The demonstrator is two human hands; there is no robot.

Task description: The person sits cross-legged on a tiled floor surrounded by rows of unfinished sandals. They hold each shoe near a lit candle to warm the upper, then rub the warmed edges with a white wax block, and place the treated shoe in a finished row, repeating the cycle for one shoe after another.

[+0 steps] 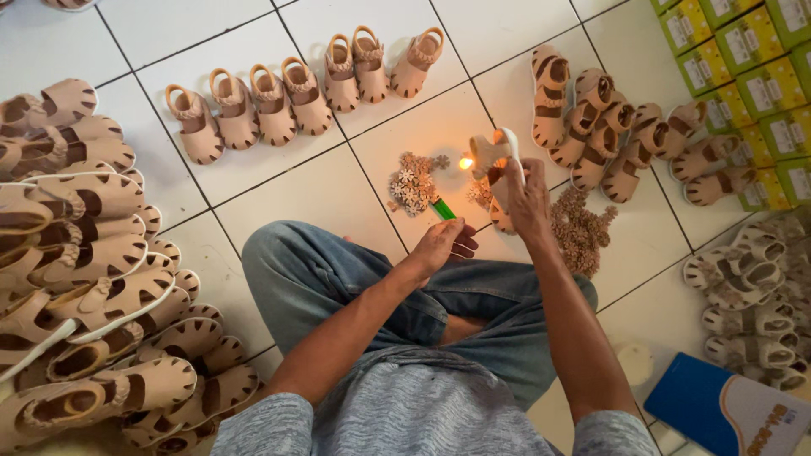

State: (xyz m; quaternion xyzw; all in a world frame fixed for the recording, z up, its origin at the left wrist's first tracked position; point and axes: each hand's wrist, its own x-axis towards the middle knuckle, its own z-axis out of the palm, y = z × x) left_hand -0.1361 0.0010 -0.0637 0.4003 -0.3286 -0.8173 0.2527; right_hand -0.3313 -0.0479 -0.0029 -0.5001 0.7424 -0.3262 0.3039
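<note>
Sandal [497,160] held over the white tiled floor [279,194], a flame at its strap.
Right hand [525,198] has its fingers clamped round the beige sandal; left hand [441,245] has fingers closed on a green lighter [443,209], its small flame [465,163] touching the sandal's edge, beside a pile of flower trims [412,183].

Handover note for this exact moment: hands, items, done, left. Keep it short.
Left hand: holds a green lighter, lit; the flame sits beside the sandal.
Right hand: grips one small beige sandal above the tiled floor.
Nearby: flower trims left of the flame, a darker trim pile to the right.
Done: cannot tell which sandals are already treated.
Left: row of sandals ahead, big stack at left.
</note>
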